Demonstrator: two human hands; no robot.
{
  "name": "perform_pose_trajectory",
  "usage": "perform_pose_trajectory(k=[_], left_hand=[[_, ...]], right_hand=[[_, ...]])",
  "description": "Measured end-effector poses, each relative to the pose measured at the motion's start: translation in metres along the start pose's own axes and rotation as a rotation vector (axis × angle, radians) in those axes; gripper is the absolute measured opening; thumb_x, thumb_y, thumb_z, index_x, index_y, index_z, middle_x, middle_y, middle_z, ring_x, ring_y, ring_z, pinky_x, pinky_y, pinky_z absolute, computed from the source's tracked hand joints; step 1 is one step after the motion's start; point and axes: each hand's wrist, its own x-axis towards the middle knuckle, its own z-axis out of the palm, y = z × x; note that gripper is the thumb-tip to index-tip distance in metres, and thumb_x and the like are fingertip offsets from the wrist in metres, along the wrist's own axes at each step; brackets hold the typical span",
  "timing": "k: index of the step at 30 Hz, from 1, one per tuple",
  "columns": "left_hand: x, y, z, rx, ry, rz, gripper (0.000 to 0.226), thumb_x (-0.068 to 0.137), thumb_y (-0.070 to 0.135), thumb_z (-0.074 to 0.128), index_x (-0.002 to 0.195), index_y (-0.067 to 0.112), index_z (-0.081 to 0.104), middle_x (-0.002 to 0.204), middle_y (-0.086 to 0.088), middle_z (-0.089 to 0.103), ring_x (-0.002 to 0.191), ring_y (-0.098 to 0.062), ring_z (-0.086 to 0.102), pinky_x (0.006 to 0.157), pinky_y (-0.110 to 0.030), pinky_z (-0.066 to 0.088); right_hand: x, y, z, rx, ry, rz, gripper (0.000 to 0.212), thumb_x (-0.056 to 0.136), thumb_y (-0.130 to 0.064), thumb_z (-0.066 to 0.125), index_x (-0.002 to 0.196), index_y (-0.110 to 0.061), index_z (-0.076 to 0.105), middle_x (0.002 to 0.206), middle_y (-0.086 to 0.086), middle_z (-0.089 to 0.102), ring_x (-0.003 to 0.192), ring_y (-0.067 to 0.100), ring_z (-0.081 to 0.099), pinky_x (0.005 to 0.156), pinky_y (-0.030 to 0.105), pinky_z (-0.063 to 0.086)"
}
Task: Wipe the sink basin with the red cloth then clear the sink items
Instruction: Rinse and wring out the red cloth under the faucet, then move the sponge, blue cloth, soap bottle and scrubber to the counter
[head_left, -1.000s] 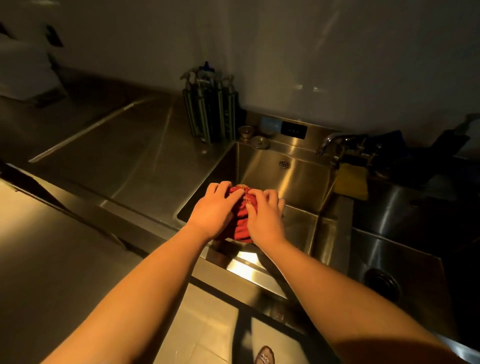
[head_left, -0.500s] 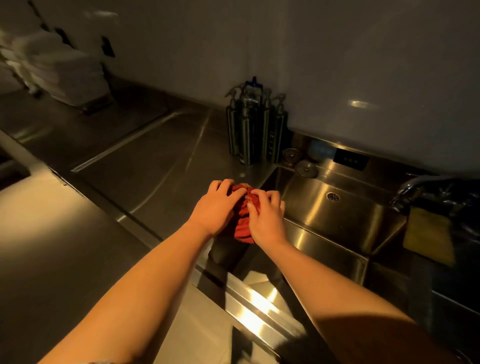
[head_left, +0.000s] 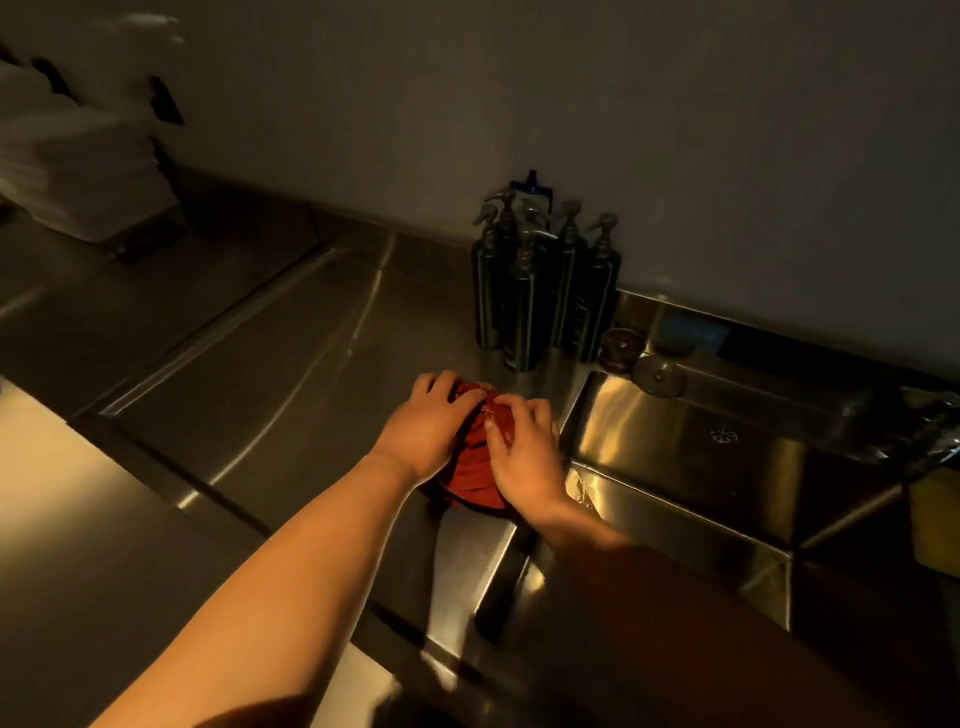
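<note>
A bunched red cloth (head_left: 475, 470) rests on the steel counter just left of the sink basin (head_left: 727, 467). My left hand (head_left: 428, 428) grips its left side and my right hand (head_left: 524, 457) grips its right side, fingers curled over the top. The basin's steel walls shine to the right, with a round overflow hole (head_left: 723, 435) on the back wall. Two round sink plugs (head_left: 660, 376) lie on the ledge at the basin's back left corner. A yellow sponge (head_left: 935, 519) sits at the far right edge.
Several dark pump bottles (head_left: 540, 291) stand against the wall behind the cloth. A stack of white towels (head_left: 72, 171) sits at the far left. The steel counter (head_left: 249, 364) stretches left; a tap (head_left: 930, 415) shows at the right edge.
Both hands have carried the red cloth from above the basin leftward onto the counter beside the sink. The view has swung left with them.
</note>
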Motion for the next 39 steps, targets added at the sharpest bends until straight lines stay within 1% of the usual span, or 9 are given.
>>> perform_pose_trajectory(k=[3, 6, 8, 10, 14, 19, 26, 33, 39], left_hand=[[0.008, -0.036, 0.007, -0.014, -0.034, 0.005, 0.055, 0.088, 0.013, 0.049, 0.141, 0.024, 0.037, 0.136, -0.011, 0.036, 0.122, -0.032, 0.031, 0.094, -0.044, 0.044], [0.013, -0.065, 0.018, -0.028, -0.108, 0.037, 0.062, 0.083, 0.01, 0.051, 0.142, 0.022, 0.035, 0.134, -0.012, 0.036, 0.12, -0.032, 0.032, 0.1, -0.036, 0.037], [0.017, -0.078, 0.026, -0.05, -0.171, 0.064, 0.065, 0.081, 0.012, 0.053, 0.143, 0.019, 0.035, 0.131, -0.014, 0.038, 0.119, -0.032, 0.035, 0.102, -0.033, 0.031], [0.019, -0.087, 0.033, -0.066, -0.218, 0.081, 0.065, 0.081, 0.017, 0.053, 0.143, 0.019, 0.035, 0.131, -0.014, 0.04, 0.119, -0.033, 0.038, 0.104, -0.033, 0.03], [0.022, -0.09, 0.045, -0.073, -0.227, 0.065, 0.062, 0.082, 0.036, 0.053, 0.14, 0.025, 0.035, 0.139, -0.007, 0.038, 0.128, -0.028, 0.034, 0.106, -0.044, 0.03], [0.035, -0.073, 0.043, -0.066, -0.145, 0.088, 0.048, 0.09, 0.04, 0.044, 0.135, 0.024, 0.039, 0.142, -0.004, 0.036, 0.132, -0.024, 0.032, 0.109, -0.055, 0.022], [0.054, -0.011, 0.034, -0.037, -0.066, 0.246, 0.047, 0.091, 0.035, 0.044, 0.136, 0.021, 0.04, 0.14, -0.003, 0.039, 0.13, -0.021, 0.034, 0.109, -0.049, 0.026], [0.061, 0.106, 0.036, -0.045, -0.03, 0.42, 0.049, 0.089, 0.035, 0.047, 0.135, 0.023, 0.042, 0.138, -0.001, 0.042, 0.127, -0.02, 0.039, 0.104, -0.04, 0.03], [0.053, 0.211, 0.041, -0.05, -0.045, 0.516, 0.049, 0.088, 0.034, 0.049, 0.134, 0.022, 0.042, 0.137, -0.001, 0.043, 0.125, -0.022, 0.042, 0.103, -0.042, 0.032]], right_hand=[[0.015, -0.008, 0.03, -0.016, -0.024, 0.027, 0.03, 0.092, -0.031, 0.05, 0.121, -0.022, 0.052, 0.121, 0.006, 0.043, 0.111, 0.028, 0.045, 0.1, 0.039, 0.038], [0.025, -0.011, 0.058, -0.047, -0.019, 0.066, 0.03, 0.091, -0.03, 0.053, 0.12, -0.023, 0.054, 0.119, 0.008, 0.046, 0.105, 0.03, 0.045, 0.097, 0.038, 0.037], [0.028, -0.011, 0.072, -0.094, -0.019, 0.112, 0.031, 0.09, -0.031, 0.053, 0.12, -0.023, 0.056, 0.12, 0.009, 0.047, 0.103, 0.03, 0.045, 0.096, 0.035, 0.036], [0.029, -0.008, 0.08, -0.133, -0.002, 0.094, 0.035, 0.088, -0.036, 0.05, 0.118, -0.021, 0.06, 0.118, 0.01, 0.051, 0.099, 0.031, 0.046, 0.092, 0.035, 0.037], [0.031, -0.002, 0.082, -0.173, -0.023, 0.051, 0.038, 0.088, -0.035, 0.058, 0.123, -0.02, 0.059, 0.121, 0.011, 0.052, 0.1, 0.034, 0.047, 0.09, 0.038, 0.038], [0.032, 0.002, 0.069, -0.146, 0.0, 0.162, 0.048, 0.087, -0.045, 0.055, 0.134, -0.034, 0.047, 0.141, 0.001, 0.038, 0.122, 0.026, 0.036, 0.098, 0.035, 0.037], [0.014, 0.032, -0.001, -0.185, 0.146, 0.226, 0.046, 0.088, -0.036, 0.055, 0.132, -0.023, 0.048, 0.134, 0.008, 0.041, 0.122, 0.029, 0.038, 0.098, 0.039, 0.04], [-0.038, 0.086, -0.091, -0.21, 0.304, 0.331, 0.041, 0.088, -0.03, 0.056, 0.127, -0.019, 0.051, 0.13, 0.009, 0.043, 0.118, 0.029, 0.043, 0.1, 0.036, 0.037], [-0.095, 0.139, -0.171, -0.261, 0.384, 0.398, 0.038, 0.089, -0.031, 0.054, 0.124, -0.017, 0.053, 0.13, 0.01, 0.044, 0.12, 0.028, 0.042, 0.101, 0.038, 0.037]])
